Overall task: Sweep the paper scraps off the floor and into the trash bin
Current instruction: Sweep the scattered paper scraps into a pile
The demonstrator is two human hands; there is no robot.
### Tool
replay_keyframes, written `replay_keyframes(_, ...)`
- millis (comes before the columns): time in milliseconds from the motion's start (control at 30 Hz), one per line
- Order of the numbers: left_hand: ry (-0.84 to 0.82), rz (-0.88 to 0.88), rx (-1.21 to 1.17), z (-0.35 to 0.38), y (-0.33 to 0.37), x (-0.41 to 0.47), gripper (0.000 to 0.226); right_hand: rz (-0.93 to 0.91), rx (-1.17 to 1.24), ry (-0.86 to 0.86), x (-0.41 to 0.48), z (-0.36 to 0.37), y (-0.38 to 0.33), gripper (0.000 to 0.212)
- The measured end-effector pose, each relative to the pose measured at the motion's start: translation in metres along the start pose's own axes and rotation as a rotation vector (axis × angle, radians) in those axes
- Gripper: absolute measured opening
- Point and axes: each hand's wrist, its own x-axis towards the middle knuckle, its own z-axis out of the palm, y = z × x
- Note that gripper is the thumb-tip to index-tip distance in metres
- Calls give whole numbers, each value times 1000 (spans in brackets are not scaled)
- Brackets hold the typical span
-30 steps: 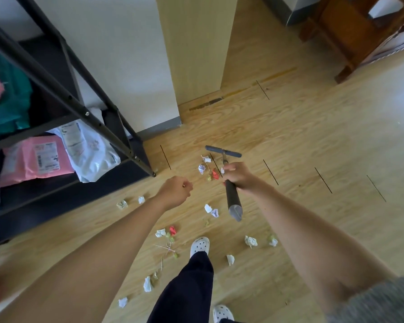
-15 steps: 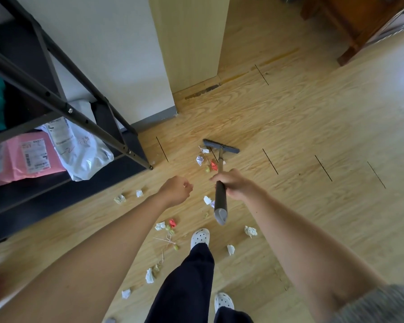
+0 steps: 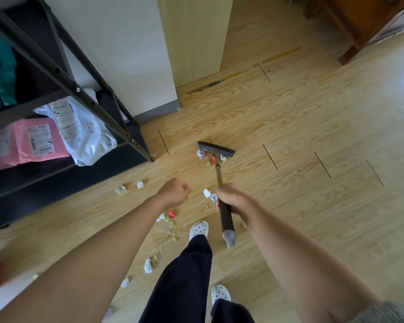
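Scraps (image 3: 210, 195) lie on the floor (image 3: 301, 141) just beside the right hand (image 3: 234, 201), which grips the dark upper part of the broom (image 3: 226, 223). The left hand (image 3: 173, 193) hangs close by, clear of the handle, curled into a fist with nothing in it. The handle slants forward and down to the head (image 3: 216, 149), which rests on the floor with white, red and green bits touching its near edge. Others are strewn to the left of a white shoe (image 3: 198, 229) and trail back along the leg. Two lie nearer the black rack (image 3: 135, 138), which holds parcels (image 3: 33, 141).
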Motion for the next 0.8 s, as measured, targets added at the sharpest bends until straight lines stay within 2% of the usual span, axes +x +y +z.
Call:
replay_keyframes(233,102,-3,69,31,-16,-39,31,-16,-42,-69,-18,8,45,34)
replay_keyframes(600,175,-26,-12,148,-62,-149,31,-44,-80,-178,-68,26,178,16)
replay_keyframes(800,182,-63,-37,191,-87,-205,27,25,-109,-249,-92,42,245,22)
